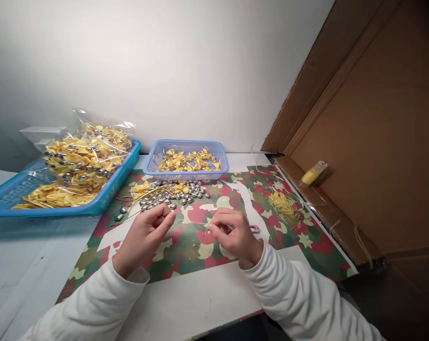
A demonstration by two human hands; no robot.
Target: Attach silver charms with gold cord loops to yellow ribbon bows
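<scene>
Blue plastic tray (pixel 8 199) far left holds bagged yellow ribbon bows (pixel 82 158). Left hand (pixel 143 239) pinches one end of a thin yellow thread (pixel 196 223) above the patterned mat (pixel 306 246); right hand (pixel 233 234) pinches the other. Light and limp, it probably slips easily, so grip near the ends.

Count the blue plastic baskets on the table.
2: a large blue plastic basket at far left holding bagged yellow bows, and a smaller blue basket against the wall.
</scene>
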